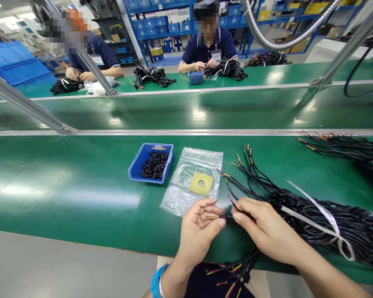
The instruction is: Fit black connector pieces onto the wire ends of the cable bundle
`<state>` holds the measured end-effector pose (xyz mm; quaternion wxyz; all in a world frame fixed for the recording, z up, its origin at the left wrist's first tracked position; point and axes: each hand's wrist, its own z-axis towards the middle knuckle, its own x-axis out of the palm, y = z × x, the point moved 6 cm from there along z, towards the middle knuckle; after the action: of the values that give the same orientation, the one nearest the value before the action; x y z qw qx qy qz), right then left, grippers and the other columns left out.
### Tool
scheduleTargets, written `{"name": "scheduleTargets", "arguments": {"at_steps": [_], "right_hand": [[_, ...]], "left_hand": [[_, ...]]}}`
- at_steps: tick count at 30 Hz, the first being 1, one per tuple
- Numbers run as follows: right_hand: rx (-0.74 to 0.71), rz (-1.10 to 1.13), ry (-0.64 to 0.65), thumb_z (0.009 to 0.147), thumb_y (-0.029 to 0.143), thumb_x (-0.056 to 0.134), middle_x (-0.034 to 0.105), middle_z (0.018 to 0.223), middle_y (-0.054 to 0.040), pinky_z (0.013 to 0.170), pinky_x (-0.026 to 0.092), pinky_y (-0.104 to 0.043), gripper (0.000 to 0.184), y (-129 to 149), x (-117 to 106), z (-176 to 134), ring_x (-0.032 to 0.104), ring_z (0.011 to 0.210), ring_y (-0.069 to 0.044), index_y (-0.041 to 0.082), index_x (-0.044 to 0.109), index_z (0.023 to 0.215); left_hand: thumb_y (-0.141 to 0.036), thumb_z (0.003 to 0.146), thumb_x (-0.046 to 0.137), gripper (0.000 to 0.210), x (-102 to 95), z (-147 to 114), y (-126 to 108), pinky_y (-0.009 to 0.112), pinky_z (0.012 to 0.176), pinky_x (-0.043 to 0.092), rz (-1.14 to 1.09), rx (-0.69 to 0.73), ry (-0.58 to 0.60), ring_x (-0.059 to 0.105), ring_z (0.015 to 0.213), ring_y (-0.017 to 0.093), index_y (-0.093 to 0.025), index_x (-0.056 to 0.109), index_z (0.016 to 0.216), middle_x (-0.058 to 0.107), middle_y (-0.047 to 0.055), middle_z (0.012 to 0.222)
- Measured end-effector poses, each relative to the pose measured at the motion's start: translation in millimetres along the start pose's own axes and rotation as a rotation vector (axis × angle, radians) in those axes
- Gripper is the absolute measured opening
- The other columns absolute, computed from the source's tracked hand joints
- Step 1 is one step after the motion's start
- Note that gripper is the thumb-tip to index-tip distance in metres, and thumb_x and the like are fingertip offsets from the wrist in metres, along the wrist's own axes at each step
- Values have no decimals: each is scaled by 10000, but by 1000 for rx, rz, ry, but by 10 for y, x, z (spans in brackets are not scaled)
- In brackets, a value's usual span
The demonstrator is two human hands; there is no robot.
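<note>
My right hand [262, 221] pinches a thin black cable between thumb and fingers. At the cable's end, a small black fitting [228, 217] sits between my two hands, with yellow-tipped wires [214, 217] pointing left across my left palm. My left hand [199, 227] is half curled, its thumb and fingertips against the cable end by the fitting. Another cable end with a red tip [230, 199] sticks up beside my right fingers. Below, over my lap, hang several cable ends [236, 271] with black fittings and bared red and yellow wires.
A blue bin [133, 169] of small black parts stands left of a clear plastic bag [174, 198] with a yellow square piece [201, 184] on it. Tied black cable bundles [326, 215] lie at right. Beyond the metal rail [186, 132], two co-workers sit handling cables.
</note>
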<state>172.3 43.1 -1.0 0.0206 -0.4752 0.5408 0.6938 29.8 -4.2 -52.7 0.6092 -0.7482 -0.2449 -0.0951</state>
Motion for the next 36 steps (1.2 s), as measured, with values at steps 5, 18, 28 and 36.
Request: {"name": "scheduleTargets", "arguments": {"at_steps": [5,18,28,36], "right_hand": [[40,-11,25,1009,308,358,488,690,15,605,336,-261,305,-13,16,10,483,647,-142,212,395,722],[-86,-372,-22,964,206,378,588,759,-35,638,404,-311,192,-208,263,37,589,703,-203,204,516,829],[-91,-393,243,745,116,667,655,841,-5,649,408,-300,185,-116,347,-71,646,763,-217,229,562,847],[-71,-397,126,881,223,576,609,813,-21,635,391,-300,49,-126,309,4,593,713,-199,213,544,845]], "left_hand": [[-101,696,771,332,17,-9,10,197,685,577,101,50,-3,709,739,124,-170,654,998,760,31,835],[-177,723,776,228,208,-426,-143,248,745,553,809,225,674,737,767,197,-193,769,951,800,59,869],[-202,823,596,198,-893,693,-1547,386,852,517,1517,429,-192,675,889,269,-199,782,889,742,87,900],[-132,640,704,93,-968,1049,-1606,402,849,495,1423,397,-136,639,828,273,-217,706,678,666,49,738]]}}
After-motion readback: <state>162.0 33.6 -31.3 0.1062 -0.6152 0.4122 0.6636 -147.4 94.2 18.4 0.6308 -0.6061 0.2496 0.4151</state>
